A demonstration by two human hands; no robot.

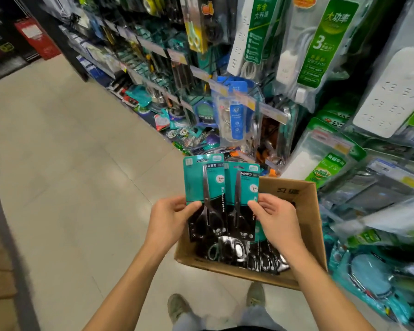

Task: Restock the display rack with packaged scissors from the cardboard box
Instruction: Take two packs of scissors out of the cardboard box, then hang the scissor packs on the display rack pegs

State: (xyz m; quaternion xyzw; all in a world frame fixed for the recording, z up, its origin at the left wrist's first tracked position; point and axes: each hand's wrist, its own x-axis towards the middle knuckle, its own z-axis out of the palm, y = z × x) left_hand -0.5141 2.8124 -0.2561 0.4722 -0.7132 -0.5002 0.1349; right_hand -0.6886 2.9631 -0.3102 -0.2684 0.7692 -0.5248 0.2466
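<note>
I hold two teal-carded packs of black-handled scissors upright above the cardboard box (306,225). My left hand (170,216) pinches the left scissors pack (202,185) at its left edge. My right hand (270,213) pinches the right scissors pack (243,187) at its right edge; this pack overlaps the left one slightly. The open box stands on the floor by the rack's foot and holds several more packaged scissors (244,255). The display rack (201,75) rises to the right and ahead, hung with packaged goods.
Power strips in green-and-clear packs (320,44) hang at upper right. Blue-carded items (237,111) hang just above the held packs. Beige floor tiles (69,163) stretch to the left. My shoes (177,309) stand just behind the box. A red sign (36,39) stands far down the aisle.
</note>
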